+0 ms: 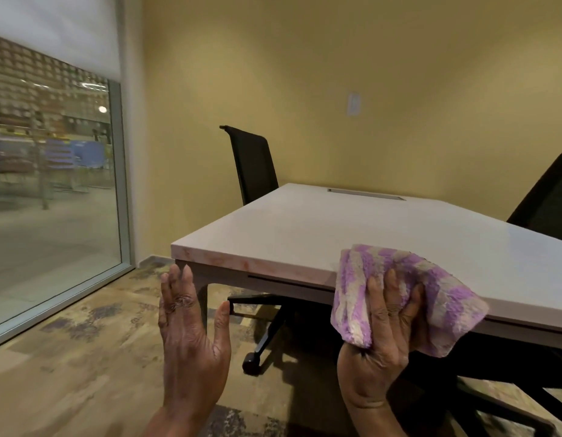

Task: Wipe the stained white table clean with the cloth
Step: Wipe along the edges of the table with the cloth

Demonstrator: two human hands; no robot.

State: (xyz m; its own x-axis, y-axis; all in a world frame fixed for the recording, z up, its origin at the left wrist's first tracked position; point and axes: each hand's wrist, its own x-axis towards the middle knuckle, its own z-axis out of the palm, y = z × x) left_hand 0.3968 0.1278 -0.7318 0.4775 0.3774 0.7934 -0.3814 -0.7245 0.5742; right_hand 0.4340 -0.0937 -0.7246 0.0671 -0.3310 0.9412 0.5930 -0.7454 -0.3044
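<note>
The white table (pixel 304 228) stands ahead and to the right, its near corner pointing toward me. Reddish-pink stains smear its front edge near the left corner. A fluffy purple-and-cream striped cloth (pixel 437 288) is bunched in my right hand (pixel 380 351), which is shut on it and holds it against the table's front edge, with part of the cloth lying over the tabletop. My left hand (pixel 191 342) hangs in the air below and left of the table corner, fingers spread, holding nothing and touching nothing.
A black office chair (pixel 252 165) stands behind the table's far left side, another (pixel 547 197) at the right. A wheeled chair base (pixel 263 335) sits under the table. A large glass window (pixel 52 184) fills the left wall. The floor is patterned carpet.
</note>
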